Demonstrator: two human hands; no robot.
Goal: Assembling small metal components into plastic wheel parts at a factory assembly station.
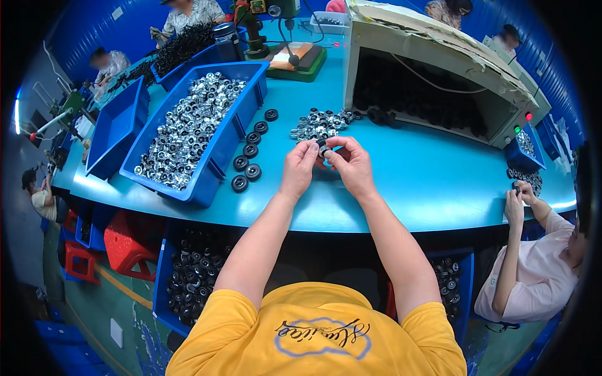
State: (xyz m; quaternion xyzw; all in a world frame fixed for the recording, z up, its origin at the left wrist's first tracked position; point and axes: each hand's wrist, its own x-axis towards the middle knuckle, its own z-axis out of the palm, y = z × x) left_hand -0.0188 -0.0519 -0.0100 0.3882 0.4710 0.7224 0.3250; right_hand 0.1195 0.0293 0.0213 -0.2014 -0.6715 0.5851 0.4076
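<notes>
My left hand (300, 168) and my right hand (351, 164) meet over the near middle of the table. Between their fingertips is a small black wheel (322, 149) with a shiny metal part; fingers hide much of it. Just beyond lies a loose heap of shiny metal wheel hubs (316, 123), some with dark centres. To the left, several black wheels (251, 150) lie flat in an uneven row. Beside them stands a long blue bin (216, 178) full of similar metal hubs (188, 131).
An open-fronted box machine (433, 56) with dark parts inside stands at the back right. An empty blue bin (119, 135) is at the far left. A green press (295, 62) stands behind. Bins of black wheels (197, 276) sit under the table; a co-worker (533, 263) works at right.
</notes>
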